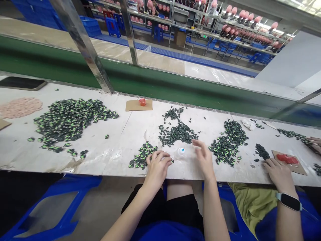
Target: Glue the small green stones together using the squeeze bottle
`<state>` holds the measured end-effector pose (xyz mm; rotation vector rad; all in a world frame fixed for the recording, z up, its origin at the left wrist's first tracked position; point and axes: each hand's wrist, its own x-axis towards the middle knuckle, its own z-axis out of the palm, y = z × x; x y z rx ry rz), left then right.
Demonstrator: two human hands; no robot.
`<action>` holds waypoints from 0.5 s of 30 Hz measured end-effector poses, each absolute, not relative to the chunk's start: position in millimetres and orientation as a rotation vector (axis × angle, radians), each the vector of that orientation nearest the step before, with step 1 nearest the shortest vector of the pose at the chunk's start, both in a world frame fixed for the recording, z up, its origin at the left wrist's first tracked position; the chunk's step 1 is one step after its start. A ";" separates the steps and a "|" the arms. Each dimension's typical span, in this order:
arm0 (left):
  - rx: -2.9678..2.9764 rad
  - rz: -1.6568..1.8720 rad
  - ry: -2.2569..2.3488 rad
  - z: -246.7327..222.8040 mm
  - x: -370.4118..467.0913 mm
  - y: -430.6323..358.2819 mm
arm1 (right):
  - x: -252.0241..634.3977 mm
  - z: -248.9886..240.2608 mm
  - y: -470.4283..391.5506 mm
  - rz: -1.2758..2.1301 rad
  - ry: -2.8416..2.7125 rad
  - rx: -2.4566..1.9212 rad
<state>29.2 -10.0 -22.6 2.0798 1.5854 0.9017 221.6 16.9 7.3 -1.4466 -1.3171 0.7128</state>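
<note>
- Left hand (157, 164): over table (107, 155), just in from the near edge. Fingers bent and close together, small part (172, 161) at the fingertips. Can't tell if it's pinched or just touched; thumb mostly hidden.
- That part is dark, near the table's near edge, between the left hand and the bottle.
- Right hand (204, 159): fingers spread, loosely bent, nothing visible in them. Reaches in over the near edge, between bottle and right pile.
- Bottle (180, 152): white, blue tip, between the two hands, apart from both.
- Near pile (141, 155): dark parts with bright green marks, by the near edge, just left of the left hand.
- Middle pile (180, 133): small plain dark parts, beyond the bottle toward the far edge, some scattered.
- Right pile (228, 144): dark and green, right of the right hand.
- Big pile (72, 117): same dark and green look, toward the table's left end.
- Pink pile (21, 107): farther left; phone (21, 83) beyond it at the far edge.
- Red cup (142, 101): on cardboard (132, 105), by the far edge.
- Co-worker's hand (278, 174): near edge, far right, watch (289, 201) on wrist, fingers beside black pile (262, 151).
</note>
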 end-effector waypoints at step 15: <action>1.963 1.185 1.386 -14.7 21.6 -17.8 | 248.7 18.8 90.6 0.308 -1.318 -2.041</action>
